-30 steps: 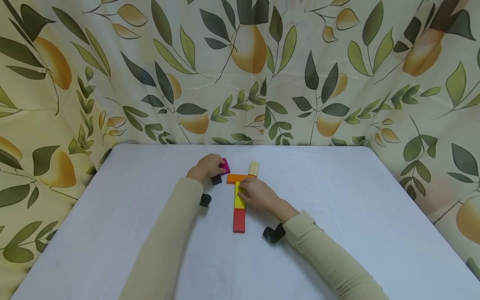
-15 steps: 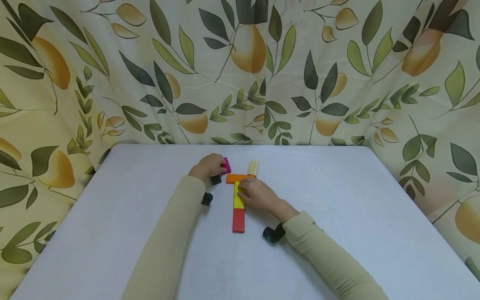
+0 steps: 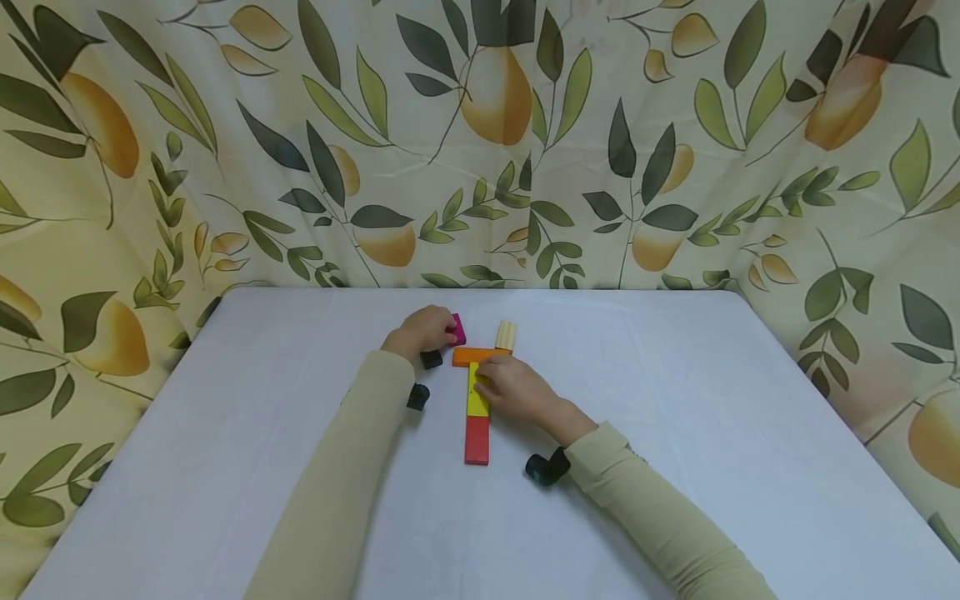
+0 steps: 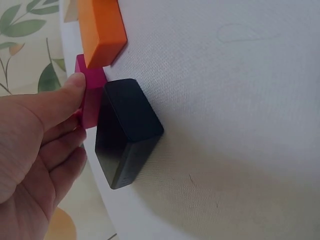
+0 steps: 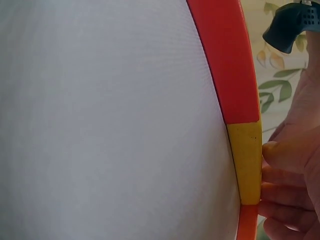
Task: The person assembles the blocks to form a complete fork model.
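Head view, left grip (image 3: 422,327) pinching magenta block (image 3: 459,330), right grip (image 3: 519,390) unclenched, touching yellow block (image 3: 477,405)

- We count at least six blocks in all, told by colour below.
- Red: we see one red block (image 3: 477,440).
- Yellow: we find one yellow block (image 3: 473,400).
- Orange: we have one orange block (image 3: 471,357).
- Magenta: we make it one magenta block (image 3: 458,328).
- Black: we count one black block (image 3: 431,360).
- Pale: at least one pale block (image 3: 506,335); we cannot tell whether its lines mark several pieces.
- Hands: we count two, one left hand (image 3: 422,328) and one right hand (image 3: 519,390).
- Sleeves: we see two, a left sleeve (image 3: 337,475) and a right sleeve (image 3: 660,508).
- Tables: we count one white table (image 3: 637,375).
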### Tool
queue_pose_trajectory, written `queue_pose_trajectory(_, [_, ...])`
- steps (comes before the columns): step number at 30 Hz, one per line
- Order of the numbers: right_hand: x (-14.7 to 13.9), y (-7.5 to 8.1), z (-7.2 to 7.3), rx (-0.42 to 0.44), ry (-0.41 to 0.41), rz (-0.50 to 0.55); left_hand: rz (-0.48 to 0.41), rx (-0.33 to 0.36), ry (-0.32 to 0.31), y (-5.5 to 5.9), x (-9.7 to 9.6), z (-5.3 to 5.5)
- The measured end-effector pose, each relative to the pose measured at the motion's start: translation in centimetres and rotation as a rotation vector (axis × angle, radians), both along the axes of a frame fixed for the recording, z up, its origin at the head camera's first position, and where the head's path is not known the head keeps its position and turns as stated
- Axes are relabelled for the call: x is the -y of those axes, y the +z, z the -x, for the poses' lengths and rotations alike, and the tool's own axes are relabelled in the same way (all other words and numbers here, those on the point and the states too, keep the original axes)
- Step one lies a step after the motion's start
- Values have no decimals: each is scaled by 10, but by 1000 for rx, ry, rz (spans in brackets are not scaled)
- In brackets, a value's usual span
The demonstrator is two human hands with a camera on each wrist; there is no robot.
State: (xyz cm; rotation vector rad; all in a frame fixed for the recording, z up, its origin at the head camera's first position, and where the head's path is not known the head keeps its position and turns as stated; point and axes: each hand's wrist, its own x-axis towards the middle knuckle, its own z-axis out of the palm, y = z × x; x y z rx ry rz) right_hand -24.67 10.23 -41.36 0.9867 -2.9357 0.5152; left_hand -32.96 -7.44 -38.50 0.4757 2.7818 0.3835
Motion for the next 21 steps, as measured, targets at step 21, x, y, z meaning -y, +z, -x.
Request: queue_pose_trajectory(21, [-2,0,-2,-15,27,42,20,-29,-90,-2,-5,4])
